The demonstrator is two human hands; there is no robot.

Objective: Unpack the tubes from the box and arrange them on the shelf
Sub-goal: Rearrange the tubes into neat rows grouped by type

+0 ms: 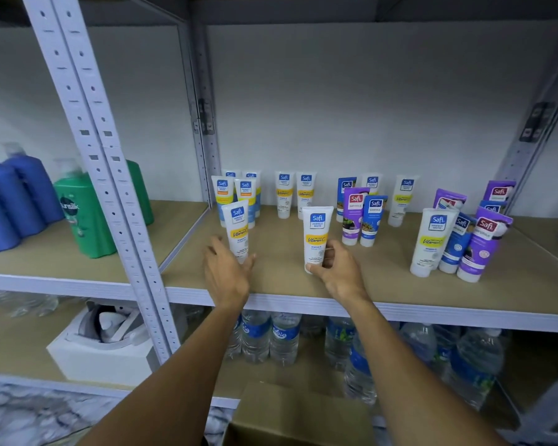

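Two white tubes with yellow bands stand cap-down near the front of the brown shelf [287, 284]. My left hand [227, 272] holds the base of the left tube [238, 228] with curled fingers. My right hand [334, 268] grips the bottom of the right tube [316, 235] between thumb and fingers. Behind them stand several more white tubes [284, 193], and purple and blue tubes [363, 215] stand to the right. A cardboard box [290, 413] sits low in front, between my forearms; its inside is hidden.
Grey perforated uprights [110, 188] divide the racking. Blue and green bottles [78, 214] stand on the left bay. Water bottles [271, 336] fill the lower shelf, beside a white box [97, 352]. A leaning cluster of tubes [458, 243] sits at the right.
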